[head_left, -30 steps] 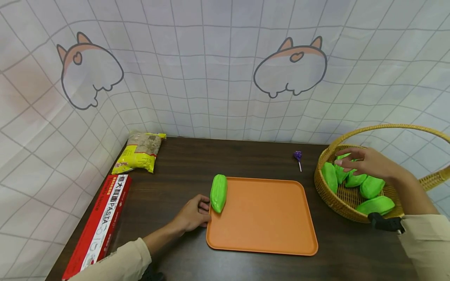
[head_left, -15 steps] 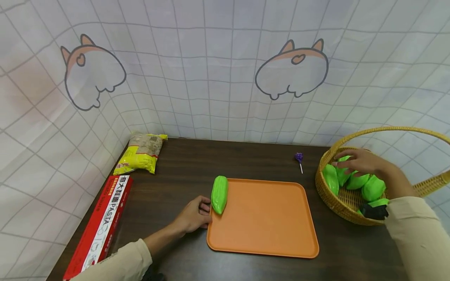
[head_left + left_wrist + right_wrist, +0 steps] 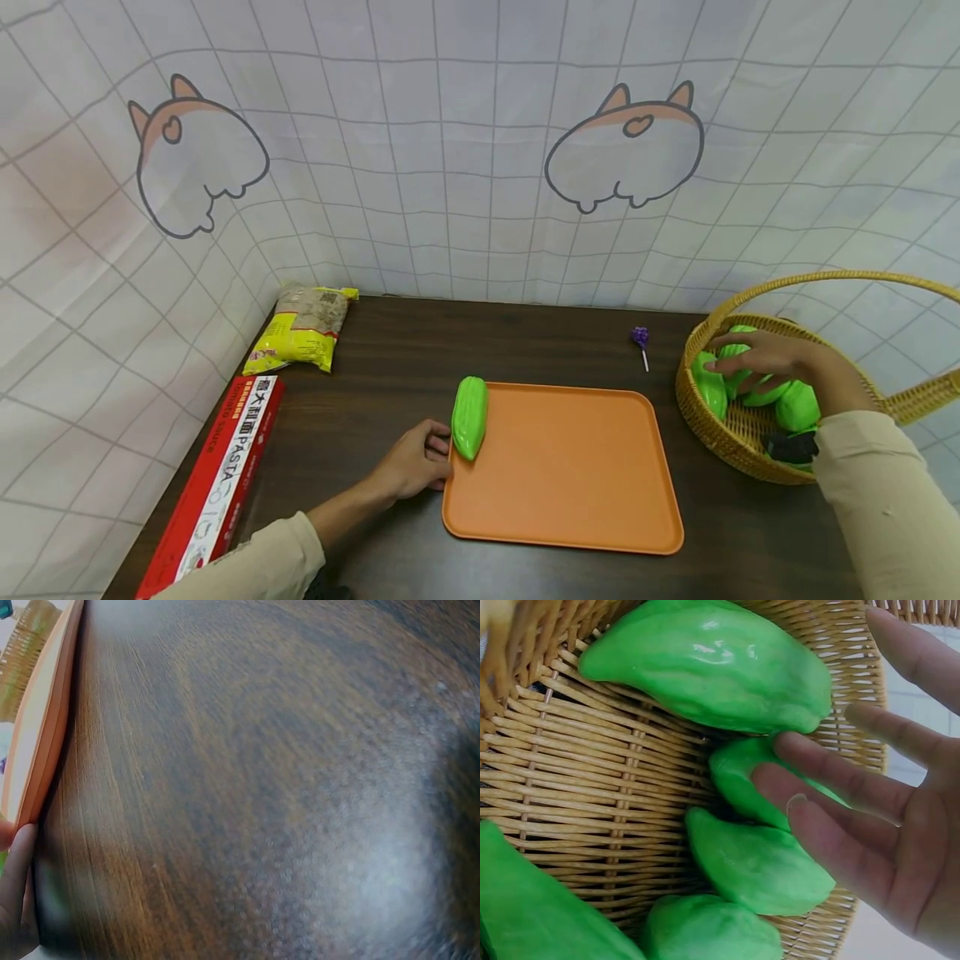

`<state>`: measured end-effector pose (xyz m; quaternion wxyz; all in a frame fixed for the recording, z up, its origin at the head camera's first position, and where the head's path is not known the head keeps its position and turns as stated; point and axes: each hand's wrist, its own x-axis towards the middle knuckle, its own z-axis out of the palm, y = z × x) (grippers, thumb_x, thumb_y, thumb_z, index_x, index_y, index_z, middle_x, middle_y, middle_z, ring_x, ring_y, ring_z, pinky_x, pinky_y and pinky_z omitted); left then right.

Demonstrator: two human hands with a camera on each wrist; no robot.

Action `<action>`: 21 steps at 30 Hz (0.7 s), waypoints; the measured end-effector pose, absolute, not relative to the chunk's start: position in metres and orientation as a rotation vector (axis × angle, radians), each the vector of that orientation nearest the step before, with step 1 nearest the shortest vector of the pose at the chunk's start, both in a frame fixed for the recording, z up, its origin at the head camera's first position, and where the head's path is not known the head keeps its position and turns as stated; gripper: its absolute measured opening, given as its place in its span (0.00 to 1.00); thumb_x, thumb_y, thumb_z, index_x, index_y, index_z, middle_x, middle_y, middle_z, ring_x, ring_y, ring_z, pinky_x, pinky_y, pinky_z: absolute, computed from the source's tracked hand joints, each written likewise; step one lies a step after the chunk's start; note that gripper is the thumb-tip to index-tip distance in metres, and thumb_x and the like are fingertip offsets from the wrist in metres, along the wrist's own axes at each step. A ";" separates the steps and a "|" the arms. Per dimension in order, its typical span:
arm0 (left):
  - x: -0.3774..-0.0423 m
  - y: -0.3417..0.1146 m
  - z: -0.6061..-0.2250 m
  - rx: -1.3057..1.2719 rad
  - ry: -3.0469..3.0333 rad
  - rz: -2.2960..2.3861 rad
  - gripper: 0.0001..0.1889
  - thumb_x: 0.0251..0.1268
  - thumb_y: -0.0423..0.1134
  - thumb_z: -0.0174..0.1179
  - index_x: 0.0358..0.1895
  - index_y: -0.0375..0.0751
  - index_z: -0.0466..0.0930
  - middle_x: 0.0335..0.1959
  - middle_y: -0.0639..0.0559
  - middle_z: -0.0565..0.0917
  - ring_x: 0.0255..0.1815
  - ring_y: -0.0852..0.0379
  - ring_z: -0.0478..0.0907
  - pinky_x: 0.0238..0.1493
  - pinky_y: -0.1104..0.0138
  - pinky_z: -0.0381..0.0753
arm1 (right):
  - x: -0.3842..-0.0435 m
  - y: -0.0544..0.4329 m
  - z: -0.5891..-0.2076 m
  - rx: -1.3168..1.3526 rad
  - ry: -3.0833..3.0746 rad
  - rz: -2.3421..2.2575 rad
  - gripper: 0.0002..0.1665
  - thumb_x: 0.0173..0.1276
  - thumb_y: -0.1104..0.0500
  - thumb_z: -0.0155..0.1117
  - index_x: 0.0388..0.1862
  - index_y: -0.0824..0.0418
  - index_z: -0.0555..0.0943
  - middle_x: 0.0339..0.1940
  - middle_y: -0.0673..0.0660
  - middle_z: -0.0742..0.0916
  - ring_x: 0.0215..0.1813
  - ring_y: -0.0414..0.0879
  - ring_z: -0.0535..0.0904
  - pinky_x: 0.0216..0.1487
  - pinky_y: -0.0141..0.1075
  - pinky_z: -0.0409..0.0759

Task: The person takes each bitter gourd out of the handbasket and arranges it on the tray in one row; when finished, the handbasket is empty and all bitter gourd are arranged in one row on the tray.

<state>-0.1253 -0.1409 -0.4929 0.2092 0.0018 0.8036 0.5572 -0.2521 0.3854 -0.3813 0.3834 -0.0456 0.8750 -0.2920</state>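
My left hand (image 3: 412,457) grips the left rim of an orange tray (image 3: 570,475); in the left wrist view its fingers (image 3: 21,862) are right at that rim. A glossy green, ridged, tapered imitation vegetable (image 3: 469,417) lies along the tray's left edge, beside this hand. My right hand (image 3: 772,360) reaches into a wicker basket (image 3: 723,442), its fingers extended and spread. Several similar green pieces lie inside. In the right wrist view the fingertips are right by a small green piece (image 3: 742,776), below a large glossy one (image 3: 712,664). Nothing is held in this hand.
A purple lollipop (image 3: 640,337) lies between tray and basket, towards the back. At the left stand a yellow food packet (image 3: 300,329) and a long red pasta box (image 3: 213,483). The basket's tall handle (image 3: 847,275) arches over the right arm. A checked cloth wall (image 3: 405,192) borders the table.
My right hand has moved in deeper over the basket, its forearm swinging left. The left hand stays at the tray's rim. The whole view has shifted slightly.
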 end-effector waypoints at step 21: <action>-0.125 -0.139 -0.490 0.000 2.238 1.555 0.31 0.48 0.25 0.65 0.61 0.31 0.70 0.46 0.40 0.76 0.40 0.53 0.79 0.32 0.62 0.89 | -0.259 0.381 -0.387 -0.195 2.284 -0.608 0.54 0.75 0.42 0.57 0.78 0.76 0.45 0.70 0.85 0.65 0.56 0.65 0.83 0.52 0.53 0.86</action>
